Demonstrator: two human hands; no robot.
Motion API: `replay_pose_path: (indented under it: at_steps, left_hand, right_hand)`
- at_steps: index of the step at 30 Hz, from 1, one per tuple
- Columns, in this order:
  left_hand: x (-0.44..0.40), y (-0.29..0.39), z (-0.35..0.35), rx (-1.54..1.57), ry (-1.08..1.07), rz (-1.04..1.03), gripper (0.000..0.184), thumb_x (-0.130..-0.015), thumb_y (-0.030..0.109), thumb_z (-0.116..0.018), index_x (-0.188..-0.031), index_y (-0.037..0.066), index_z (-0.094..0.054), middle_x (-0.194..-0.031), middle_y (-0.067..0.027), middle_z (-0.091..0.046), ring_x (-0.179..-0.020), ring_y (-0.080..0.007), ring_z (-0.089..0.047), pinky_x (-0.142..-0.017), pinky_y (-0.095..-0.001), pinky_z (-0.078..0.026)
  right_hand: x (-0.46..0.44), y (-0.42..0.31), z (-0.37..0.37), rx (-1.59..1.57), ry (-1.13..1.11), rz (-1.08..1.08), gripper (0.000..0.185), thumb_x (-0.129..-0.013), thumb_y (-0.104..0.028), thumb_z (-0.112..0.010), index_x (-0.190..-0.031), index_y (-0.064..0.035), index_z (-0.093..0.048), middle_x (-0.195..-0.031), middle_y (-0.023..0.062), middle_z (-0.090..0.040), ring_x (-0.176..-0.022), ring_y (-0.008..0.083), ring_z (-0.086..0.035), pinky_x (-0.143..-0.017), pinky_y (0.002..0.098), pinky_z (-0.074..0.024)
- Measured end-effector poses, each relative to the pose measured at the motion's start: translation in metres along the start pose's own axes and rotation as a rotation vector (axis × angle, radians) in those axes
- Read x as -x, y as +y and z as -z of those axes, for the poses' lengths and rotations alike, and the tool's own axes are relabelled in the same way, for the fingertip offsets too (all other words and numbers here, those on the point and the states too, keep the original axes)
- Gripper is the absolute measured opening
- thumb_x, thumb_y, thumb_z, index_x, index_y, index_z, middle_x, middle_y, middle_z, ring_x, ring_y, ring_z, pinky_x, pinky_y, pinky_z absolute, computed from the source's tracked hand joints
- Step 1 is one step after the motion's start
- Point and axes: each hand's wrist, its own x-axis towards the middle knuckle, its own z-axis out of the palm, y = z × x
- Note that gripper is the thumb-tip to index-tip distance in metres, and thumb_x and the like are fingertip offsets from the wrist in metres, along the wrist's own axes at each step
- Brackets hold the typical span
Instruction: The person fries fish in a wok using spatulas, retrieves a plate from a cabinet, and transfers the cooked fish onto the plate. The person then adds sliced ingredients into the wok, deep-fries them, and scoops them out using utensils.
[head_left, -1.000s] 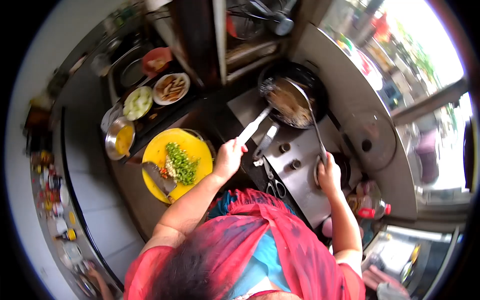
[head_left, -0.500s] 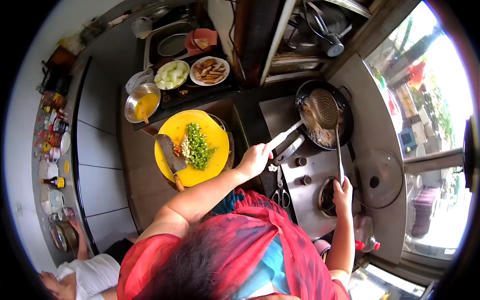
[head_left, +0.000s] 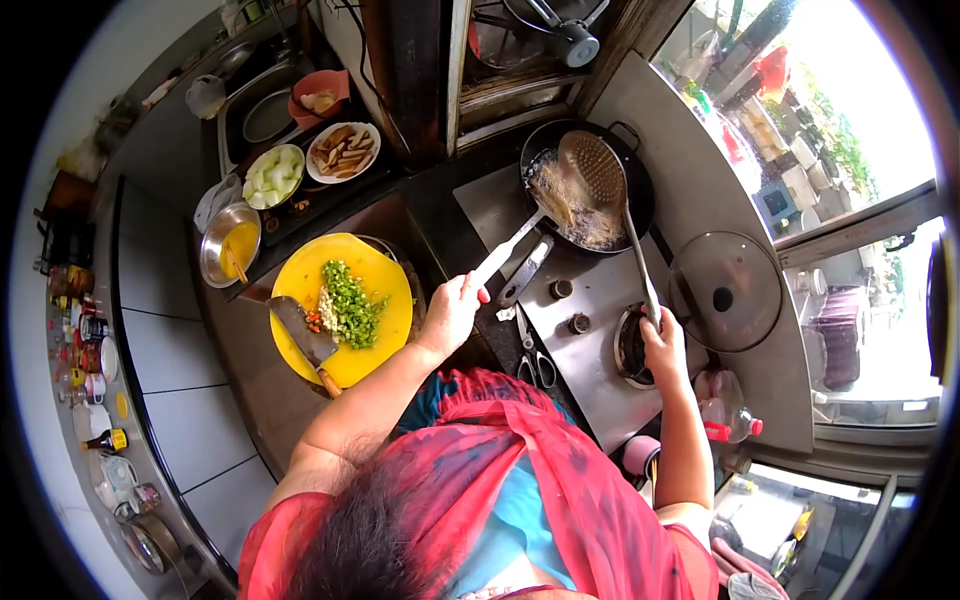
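My left hand (head_left: 452, 318) is closed around the pale handle of a spatula (head_left: 512, 246), whose far end reaches into a black wok (head_left: 642, 200). The long metal handle of a perforated skimmer (head_left: 592, 168) is gripped in my right hand (head_left: 664, 350). Its round head hangs over the far right part of the wok. Bubbling oil with browned pieces of food (head_left: 560, 205) shows beside the skimmer, and the skimmer hides part of the contents. The wok's own handle (head_left: 526, 270) points toward me, just right of my left hand.
A yellow cutting board (head_left: 385, 345) holds chopped green peppers (head_left: 350, 305) and a cleaver (head_left: 305, 335). Behind it are a bowl of beaten egg (head_left: 212, 262) and plates of cut food. Scissors (head_left: 537, 365), a second burner (head_left: 630, 350) and a glass lid (head_left: 722, 265) lie around the stove.
The whole view has shifted, so the stove and board appear farther left. Both hands keep their tools over the wok. The other person at the lower left is out of view.
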Motion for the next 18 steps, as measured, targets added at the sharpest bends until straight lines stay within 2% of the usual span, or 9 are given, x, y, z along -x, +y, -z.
replay_pose_path:
  at_steps: [1,2,4,7,10,15,18]
  left_hand:
    - [0.000,0.000,-0.001,-0.002,0.001,0.001,0.039,-0.097,0.030,-0.037,-0.072,0.005,-0.053,-0.061,0.0032,-0.042,-0.054,-0.0055,-0.038,-0.051,-0.0209,-0.032]
    - [0.000,0.000,-0.001,0.003,0.002,0.003,0.039,-0.097,0.030,-0.037,-0.072,0.005,-0.053,-0.060,0.0033,-0.042,-0.054,-0.0053,-0.037,-0.051,-0.0208,-0.032]
    - [-0.001,-0.002,-0.002,0.011,0.006,0.009,0.039,-0.097,0.031,-0.038,-0.073,0.005,-0.053,-0.060,0.0037,-0.041,-0.053,-0.0051,-0.037,-0.050,-0.0206,-0.031]
    - [-0.002,-0.003,-0.003,0.030,0.006,0.016,0.039,-0.097,0.031,-0.038,-0.073,0.006,-0.053,-0.059,0.0042,-0.040,-0.053,-0.0048,-0.035,-0.049,-0.0204,-0.030]
    - [-0.002,-0.003,-0.003,-0.047,0.035,0.007,0.046,-0.096,0.035,-0.035,-0.072,0.001,-0.057,-0.055,-0.0067,-0.047,-0.052,-0.0167,-0.046,-0.053,-0.0310,-0.038]
    - [0.000,-0.001,-0.003,-0.026,0.031,0.028,0.044,-0.096,0.033,-0.036,-0.073,0.002,-0.057,-0.056,-0.0059,-0.048,-0.053,-0.0158,-0.046,-0.053,-0.0303,-0.038]
    - [0.001,0.000,-0.003,-0.024,0.032,0.039,0.044,-0.096,0.032,-0.036,-0.073,0.002,-0.057,-0.056,-0.0055,-0.048,-0.053,-0.0151,-0.046,-0.053,-0.0299,-0.039]
  right_hand:
    - [0.002,0.004,-0.001,-0.010,-0.006,-0.007,0.024,-0.081,-0.015,-0.057,-0.101,-0.0004,-0.057,-0.079,0.0145,-0.061,-0.071,0.0224,-0.058,-0.068,0.0321,-0.0446]
    - [0.003,0.009,-0.003,0.011,-0.003,0.030,0.025,-0.081,-0.015,-0.057,-0.101,-0.0009,-0.056,-0.081,0.0167,-0.061,-0.073,0.0264,-0.059,-0.068,0.0339,-0.0453]
    - [0.004,0.016,-0.007,0.118,0.083,0.172,0.023,-0.083,-0.012,-0.056,-0.103,-0.0019,-0.055,-0.074,0.0079,-0.058,-0.064,0.0173,-0.054,-0.062,0.0292,-0.0435]
    - [0.004,0.018,-0.008,0.156,0.127,0.159,0.025,-0.083,-0.012,-0.055,-0.104,-0.0004,-0.054,-0.081,0.0172,-0.061,-0.072,0.0291,-0.060,-0.069,0.0343,-0.0459]
    - [0.000,0.015,-0.008,0.173,0.201,0.137,0.026,-0.083,-0.013,-0.055,-0.106,-0.0027,-0.053,-0.083,0.0216,-0.062,-0.077,0.0386,-0.060,-0.069,0.0416,-0.0465]
    - [-0.015,0.022,0.000,0.237,0.293,0.204,0.025,-0.083,-0.013,-0.054,-0.105,-0.0023,-0.053,-0.087,0.0228,-0.061,-0.082,0.0398,-0.059,-0.071,0.0433,-0.0459]
    - [-0.019,0.027,0.002,0.206,0.273,0.200,0.026,-0.083,-0.014,-0.055,-0.105,-0.0019,-0.053,-0.088,0.0233,-0.060,-0.083,0.0399,-0.058,-0.072,0.0432,-0.0453]
